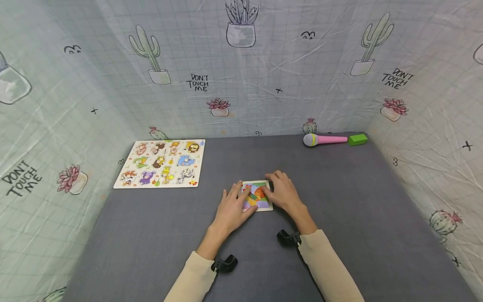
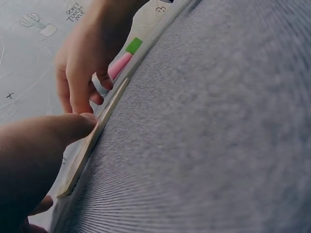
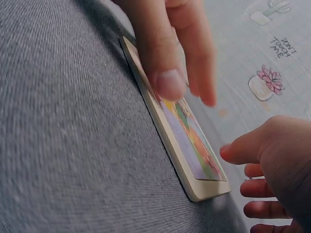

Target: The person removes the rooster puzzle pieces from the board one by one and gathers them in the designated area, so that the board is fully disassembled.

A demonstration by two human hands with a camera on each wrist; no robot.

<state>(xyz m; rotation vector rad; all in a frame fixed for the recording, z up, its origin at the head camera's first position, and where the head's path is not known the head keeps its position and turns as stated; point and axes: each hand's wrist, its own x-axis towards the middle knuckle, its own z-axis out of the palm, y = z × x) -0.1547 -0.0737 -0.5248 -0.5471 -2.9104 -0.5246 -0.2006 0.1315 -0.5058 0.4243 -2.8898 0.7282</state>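
Observation:
A small square picture puzzle (image 1: 260,201) in a pale wooden frame lies flat on the dark table, its colourful picture facing up. My left hand (image 1: 230,212) is spread over its left part, fingers loosely extended, thumb along the near side. On the other side, my right hand (image 1: 285,193) is by the upper right edge with relaxed fingers. In the right wrist view, the right thumb hovers apart from the puzzle (image 3: 194,150), while the left thumb (image 3: 170,82) overlaps its near frame. The left wrist view shows the puzzle (image 2: 75,170) edge-on, below both hands.
A white animal puzzle board (image 1: 171,180) lies at the back left of the grey table (image 1: 158,235). At the back right are a pink toy microphone (image 1: 332,139) and a green block (image 1: 357,139) at its end. Printed cloth walls (image 1: 264,109) enclose the back and sides.

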